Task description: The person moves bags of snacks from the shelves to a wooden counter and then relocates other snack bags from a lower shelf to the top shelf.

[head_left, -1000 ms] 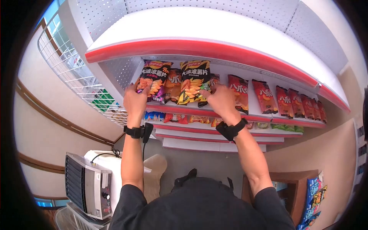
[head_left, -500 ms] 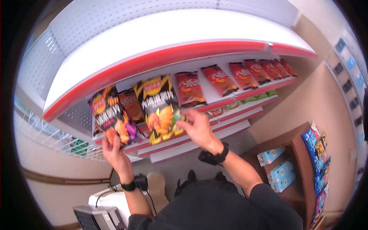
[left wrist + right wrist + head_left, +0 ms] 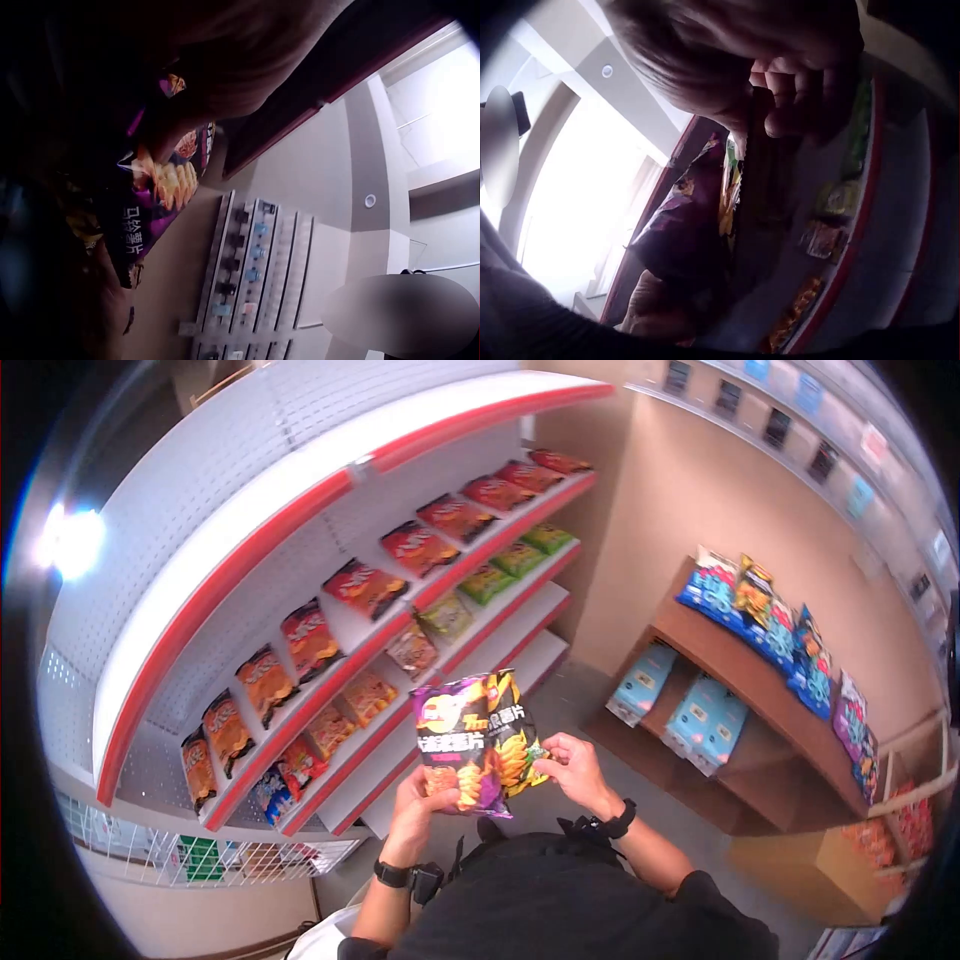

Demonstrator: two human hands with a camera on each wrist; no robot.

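Observation:
In the head view my left hand [image 3: 415, 810] grips a black and purple chip bag [image 3: 455, 750] by its left side, thumb across the front. My right hand [image 3: 580, 770] pinches the right edge of a black and yellow chip bag [image 3: 515, 745]. Both bags are held upright in front of my body, away from the shelves, the purple one overlapping the yellow one. The purple bag [image 3: 176, 180] shows under my left thumb in the left wrist view. Dark in the right wrist view, my right hand [image 3: 780, 67] has its thumb and fingers at the yellow bag's edge.
On the left stands a white shelf unit with red edges [image 3: 330, 730], holding rows of red and orange snack bags [image 3: 310, 635]. A brown cabinet [image 3: 740, 660] to the right bears blue snack bags [image 3: 710, 600] on top and blue packs [image 3: 705, 720] inside. A wire basket [image 3: 200, 850] hangs lower left.
Both chip bags have come off the shelf and back toward my body, now overlapping. My view has turned right, bringing the brown cabinet further in.

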